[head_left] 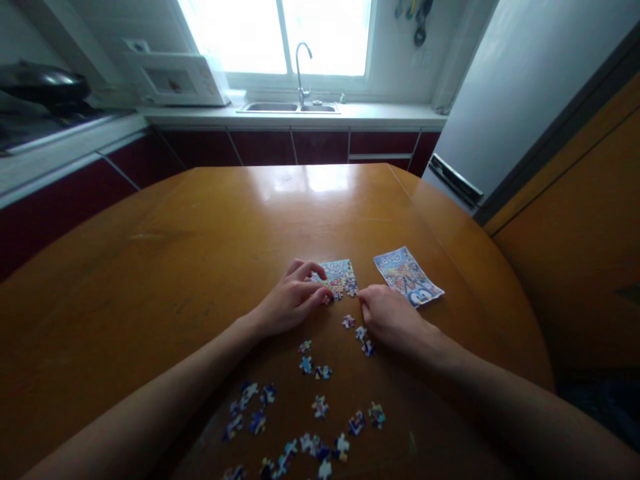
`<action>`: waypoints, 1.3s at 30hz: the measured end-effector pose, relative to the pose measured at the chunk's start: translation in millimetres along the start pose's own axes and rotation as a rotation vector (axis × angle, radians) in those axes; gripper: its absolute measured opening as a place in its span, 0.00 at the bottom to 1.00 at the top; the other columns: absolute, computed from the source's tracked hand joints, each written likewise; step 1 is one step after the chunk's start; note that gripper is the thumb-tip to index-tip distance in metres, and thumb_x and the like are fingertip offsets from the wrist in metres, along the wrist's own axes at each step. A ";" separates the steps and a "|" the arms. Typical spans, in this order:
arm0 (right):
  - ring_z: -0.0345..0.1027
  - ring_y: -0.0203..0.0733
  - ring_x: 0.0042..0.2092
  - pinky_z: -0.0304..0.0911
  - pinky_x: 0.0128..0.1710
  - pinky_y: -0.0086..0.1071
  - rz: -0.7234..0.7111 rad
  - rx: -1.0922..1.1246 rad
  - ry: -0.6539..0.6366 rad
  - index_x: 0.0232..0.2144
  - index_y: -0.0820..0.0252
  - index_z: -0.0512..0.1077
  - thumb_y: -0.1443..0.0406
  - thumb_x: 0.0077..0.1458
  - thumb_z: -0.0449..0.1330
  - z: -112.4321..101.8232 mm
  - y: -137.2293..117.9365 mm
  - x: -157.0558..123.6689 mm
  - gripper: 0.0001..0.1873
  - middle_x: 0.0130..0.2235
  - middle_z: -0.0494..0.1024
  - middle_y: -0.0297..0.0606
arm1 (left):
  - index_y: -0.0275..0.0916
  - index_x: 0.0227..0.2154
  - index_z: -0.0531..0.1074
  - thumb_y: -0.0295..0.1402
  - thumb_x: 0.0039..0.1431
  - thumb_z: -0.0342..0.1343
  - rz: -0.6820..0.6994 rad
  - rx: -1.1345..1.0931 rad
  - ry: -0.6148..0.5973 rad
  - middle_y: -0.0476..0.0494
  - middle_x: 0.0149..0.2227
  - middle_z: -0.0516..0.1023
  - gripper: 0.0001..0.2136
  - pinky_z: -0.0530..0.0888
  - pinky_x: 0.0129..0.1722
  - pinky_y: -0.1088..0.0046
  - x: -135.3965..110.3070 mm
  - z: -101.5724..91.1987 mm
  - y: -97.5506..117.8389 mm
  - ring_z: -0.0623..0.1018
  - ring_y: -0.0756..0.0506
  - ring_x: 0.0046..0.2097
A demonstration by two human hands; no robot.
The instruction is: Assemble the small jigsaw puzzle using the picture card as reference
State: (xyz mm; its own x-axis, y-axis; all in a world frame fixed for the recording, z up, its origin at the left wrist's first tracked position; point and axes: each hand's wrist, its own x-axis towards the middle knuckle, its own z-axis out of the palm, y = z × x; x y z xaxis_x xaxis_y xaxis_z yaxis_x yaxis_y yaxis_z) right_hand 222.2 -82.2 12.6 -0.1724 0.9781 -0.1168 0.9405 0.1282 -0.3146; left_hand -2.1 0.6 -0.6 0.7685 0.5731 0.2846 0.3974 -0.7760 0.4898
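A partly joined jigsaw puzzle [340, 275] lies on the wooden table, its lower edge jagged. My left hand [295, 297] rests at its left side, fingers bent and apart, thumb and fingertips touching the puzzle's edge. At the lower right corner, my right hand [390, 312] is closed, fingertips pinched by the puzzle; whatever they may hold is hidden. Close below are a loose puzzle piece [349, 321] and another puzzle piece [361, 332]. A printed picture sheet [407, 273] lies to the right, just beyond my right hand.
Several loose pieces [320, 407] are scattered over the near part of the table [225, 227]. Beyond the table are a counter with a sink [273, 107], a faucet [300, 73] and a microwave [175, 80]. A fridge [525, 87] stands at the right.
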 end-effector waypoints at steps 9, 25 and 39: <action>0.73 0.43 0.35 0.59 0.33 0.34 -0.006 0.005 0.002 0.30 0.60 0.76 0.70 0.61 0.50 -0.7 -0.1 0.0 0.14 0.34 0.80 0.45 | 0.48 0.43 0.80 0.36 0.70 0.46 -0.002 -0.029 -0.005 0.44 0.48 0.71 0.15 0.65 0.54 0.60 0.1 0.4 -2.4 0.65 0.42 0.51; 0.74 0.43 0.39 0.61 0.38 0.32 0.017 0.023 -0.075 0.33 0.61 0.77 0.68 0.62 0.50 -7.0 -3.6 0.4 0.15 0.38 0.81 0.46 | 0.47 0.46 0.77 0.36 0.71 0.46 -0.001 -0.024 -0.024 0.44 0.49 0.70 0.14 0.64 0.56 0.58 -0.2 0.7 -2.0 0.65 0.41 0.53; 0.74 0.43 0.39 0.61 0.38 0.32 0.017 0.009 -0.076 0.33 0.61 0.77 0.68 0.63 0.50 -2.9 -1.2 1.6 0.14 0.38 0.81 0.46 | 0.52 0.48 0.78 0.37 0.71 0.45 0.019 0.005 -0.075 0.44 0.51 0.69 0.15 0.63 0.58 0.57 -0.6 0.9 -3.0 0.64 0.41 0.54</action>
State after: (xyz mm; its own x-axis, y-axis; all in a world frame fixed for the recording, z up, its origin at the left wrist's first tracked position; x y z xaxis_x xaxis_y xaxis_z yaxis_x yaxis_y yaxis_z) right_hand 221.7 -80.4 15.5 -0.1784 0.9647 -0.1935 0.9408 0.1096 -0.3206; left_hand -3.3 2.3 -3.0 0.8110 0.5374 0.2315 0.3850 -0.7879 0.4806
